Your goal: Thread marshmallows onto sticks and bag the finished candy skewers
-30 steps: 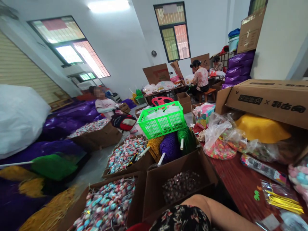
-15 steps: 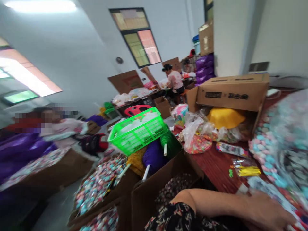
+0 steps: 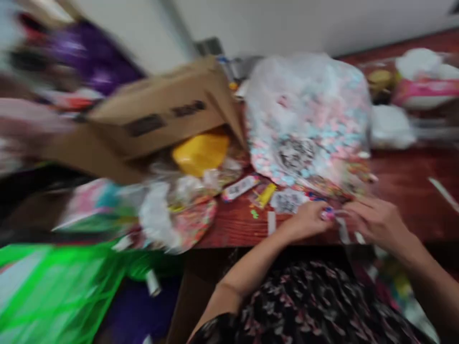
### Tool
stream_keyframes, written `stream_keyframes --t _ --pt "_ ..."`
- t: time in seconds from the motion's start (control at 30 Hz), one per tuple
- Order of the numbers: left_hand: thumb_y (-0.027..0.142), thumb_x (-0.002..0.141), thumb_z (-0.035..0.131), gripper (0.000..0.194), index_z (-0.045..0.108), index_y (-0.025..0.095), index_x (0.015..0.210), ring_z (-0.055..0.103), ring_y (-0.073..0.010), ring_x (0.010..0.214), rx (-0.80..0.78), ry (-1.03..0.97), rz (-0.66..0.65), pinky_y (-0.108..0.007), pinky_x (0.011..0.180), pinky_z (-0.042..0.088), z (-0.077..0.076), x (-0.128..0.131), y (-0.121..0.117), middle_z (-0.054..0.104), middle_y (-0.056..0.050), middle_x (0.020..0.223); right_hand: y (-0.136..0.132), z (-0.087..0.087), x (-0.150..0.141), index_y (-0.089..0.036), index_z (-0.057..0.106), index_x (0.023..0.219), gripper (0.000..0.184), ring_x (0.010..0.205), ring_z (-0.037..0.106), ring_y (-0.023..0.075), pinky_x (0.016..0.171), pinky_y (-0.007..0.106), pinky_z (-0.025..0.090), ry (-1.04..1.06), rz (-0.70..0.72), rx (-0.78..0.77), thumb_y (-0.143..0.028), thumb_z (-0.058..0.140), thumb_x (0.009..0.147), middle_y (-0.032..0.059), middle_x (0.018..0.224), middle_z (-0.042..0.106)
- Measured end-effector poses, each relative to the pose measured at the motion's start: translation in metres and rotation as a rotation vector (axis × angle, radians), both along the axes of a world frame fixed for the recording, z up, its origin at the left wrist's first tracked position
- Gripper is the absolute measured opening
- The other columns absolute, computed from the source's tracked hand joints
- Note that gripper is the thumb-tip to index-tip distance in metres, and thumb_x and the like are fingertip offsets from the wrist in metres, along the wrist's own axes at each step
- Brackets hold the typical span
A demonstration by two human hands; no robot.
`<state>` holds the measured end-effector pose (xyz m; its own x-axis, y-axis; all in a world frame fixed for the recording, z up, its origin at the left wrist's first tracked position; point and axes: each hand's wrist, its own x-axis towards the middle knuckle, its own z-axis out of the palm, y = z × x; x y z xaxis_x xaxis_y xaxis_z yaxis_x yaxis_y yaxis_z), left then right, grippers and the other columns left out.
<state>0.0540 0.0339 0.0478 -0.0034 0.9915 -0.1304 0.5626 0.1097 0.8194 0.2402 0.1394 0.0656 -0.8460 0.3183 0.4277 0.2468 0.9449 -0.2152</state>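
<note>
Both hands are close together over the front edge of the dark red table [image 3: 229, 224]. My left hand [image 3: 309, 220] is closed in a pinch on a small pink-and-blue piece [image 3: 327, 214], too blurred to name. My right hand [image 3: 376, 223] is closed beside it, fingers bent toward the piece; what they grip is smeared by motion. A pale strip [image 3: 343, 230] hangs between the hands. Just behind them lies a big clear bag of pink and blue pieces [image 3: 337, 129], with a black-and-white printed sheet [image 3: 287, 200] at its left.
On the left, an open cardboard box [image 3: 168, 110] lies on its side, holding something yellow [image 3: 201, 152]. Plastic bags of small coloured pieces [image 3: 193, 222] lie before it. A green basket [image 3: 60, 296] stands at lower left. White packs [image 3: 390, 126] sit at the right.
The view has swung right and down to the table. My left arm now reaches from below, and my right hand has come into view beside the left one.
</note>
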Motion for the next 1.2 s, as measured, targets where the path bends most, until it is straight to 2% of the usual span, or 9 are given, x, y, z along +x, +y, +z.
stream_keyframes --t 0.07,0.17,0.37,0.43,0.57,0.7,0.87,1.03,1.2 --pt "0.044 0.080 0.068 0.038 0.071 0.017 0.106 0.060 -0.0164 0.077 -0.001 -0.269 0.000 -0.025 0.070 0.046 0.002 -0.014 0.003 0.070 -0.002 0.087 0.010 0.006 -0.008 -0.018 0.067 0.079 0.026 0.071 0.055 0.0172 0.064 0.030 0.038 -0.038 0.035 -0.016 -0.013 0.045 0.092 0.0060 0.074 0.062" --pt "0.050 0.086 0.060 0.038 0.074 0.018 0.099 0.048 -0.0101 0.054 -0.148 -0.577 0.068 -0.021 0.052 0.037 -0.004 -0.024 0.006 0.065 0.000 0.067 0.019 -0.004 -0.014 -0.017 0.064 0.076 0.026 0.069 0.051 0.0165 0.063 0.030 0.035 -0.061 0.046 -0.013 -0.010 0.044 0.092 0.0051 0.073 0.059" --pt "0.048 0.076 0.072 0.033 0.073 0.015 0.072 0.040 -0.0070 0.048 -0.066 -0.628 0.338 -0.020 0.048 0.031 -0.024 -0.003 -0.001 0.052 0.003 0.051 0.004 -0.029 -0.029 -0.016 0.062 0.076 0.024 0.064 0.047 0.0157 0.061 0.029 0.036 0.019 0.110 -0.116 -0.010 0.044 0.091 0.0045 0.069 0.056" --pt "0.048 0.075 0.074 0.032 0.074 0.016 0.075 0.042 -0.0069 0.049 -0.009 -0.631 0.411 -0.020 0.050 0.034 -0.026 0.000 0.002 0.053 0.003 0.052 0.000 -0.033 -0.033 -0.017 0.064 0.081 0.023 0.066 0.050 0.0157 0.063 0.029 0.040 0.154 0.071 -0.266 -0.015 0.044 0.093 0.0045 0.073 0.059" --pt "0.049 0.074 0.074 0.033 0.076 0.019 0.087 0.053 -0.0091 0.055 0.103 -0.617 0.560 -0.022 0.055 0.043 -0.021 -0.002 0.008 0.064 0.001 0.067 -0.015 -0.039 -0.036 -0.021 0.066 0.100 0.018 0.070 0.054 0.0135 0.064 0.026 0.046 0.495 -0.208 -0.745 -0.033 0.057 0.092 0.0026 0.087 0.063" --pt "0.046 0.079 0.072 0.028 0.077 0.021 0.088 0.061 -0.0127 0.076 0.219 -0.555 0.479 -0.024 0.071 0.050 -0.020 -0.002 0.006 0.069 -0.002 0.083 -0.037 -0.045 -0.048 -0.019 0.067 0.085 0.016 0.070 0.057 0.0137 0.066 0.027 0.047 0.576 -0.199 -0.943 -0.035 0.066 0.087 0.0009 0.077 0.061" --pt "0.056 0.081 0.067 0.039 0.073 0.019 0.091 0.053 -0.0094 0.061 -0.096 -0.815 0.433 -0.021 0.057 0.047 -0.023 -0.003 -0.009 0.064 0.000 0.074 -0.038 -0.044 -0.060 -0.019 0.065 0.072 0.023 0.068 0.058 0.0140 0.064 0.027 0.047 0.545 -0.150 -0.813 -0.027 0.058 0.092 0.0022 0.073 0.060" --pt "0.051 0.075 0.076 0.035 0.068 0.016 0.078 0.053 -0.0089 0.065 -0.129 -1.030 0.428 -0.021 0.064 0.047 -0.020 -0.004 -0.020 0.061 0.001 0.071 -0.041 -0.050 -0.065 -0.022 0.069 0.080 0.014 0.073 0.060 0.0157 0.069 0.031 0.050 0.607 -0.181 -0.637 -0.024 0.060 0.090 0.0035 0.079 0.064" --pt "0.044 0.076 0.077 0.032 0.067 0.014 0.082 0.050 -0.0080 0.059 -0.381 -1.050 0.229 -0.018 0.053 0.035 -0.018 -0.023 -0.020 0.062 -0.002 0.071 -0.046 -0.060 -0.068 -0.021 0.066 0.079 0.018 0.067 0.059 0.0145 0.067 0.030 0.050 0.550 -0.184 -0.768 -0.028 0.056 0.093 0.0014 0.075 0.062"
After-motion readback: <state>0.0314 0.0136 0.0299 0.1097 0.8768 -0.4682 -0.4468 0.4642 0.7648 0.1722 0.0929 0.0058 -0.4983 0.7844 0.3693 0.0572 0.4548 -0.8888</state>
